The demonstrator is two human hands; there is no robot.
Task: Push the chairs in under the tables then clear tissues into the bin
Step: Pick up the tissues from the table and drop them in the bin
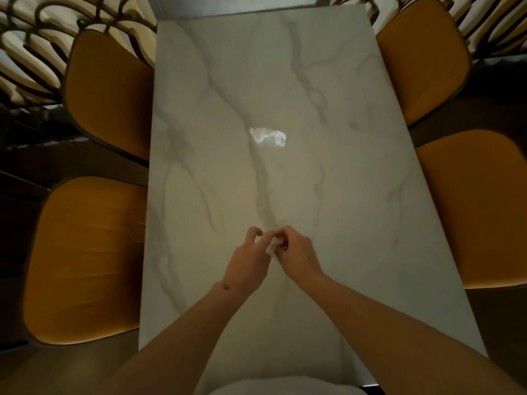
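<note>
Tissue in hand: a small white tissue wad [272, 246] sits pinched between our two hands over the near half of the table, mostly hidden by fingers.
Left hand: our left hand [248, 256] is curled, thumb and fingers closed loosely on the wad's left side.
Right hand: our right hand [296, 253] is bent at the knuckles, fingertips closed on the wad's right side; the two hands touch around it.
Second tissue: a crumpled tissue [268, 136] lies loose on the table top, farther out than our hands, well apart from them and near the table's middle.
Second tissue, axis: we read its long axis as running left to right, slightly lower at the right end; the left part looks brighter and flatter, the right end bunched.
Held wad, axis: we cannot tell, too little shows.
Table: marble-look table [342, 195], long axis running from near to far, grey veins along it.
In the way: we see bare table top between our hands and the loose tissue.
Chairs, left: near-left chair [85, 260] and far-left chair [111, 92], yellow seats tucked against the table's left edge.
Chairs, right: near-right chair [479, 209] and far-right chair [422, 58], seats at the right edge.
Floor: patterned floor [28, 61] shows far left and far right.
</note>
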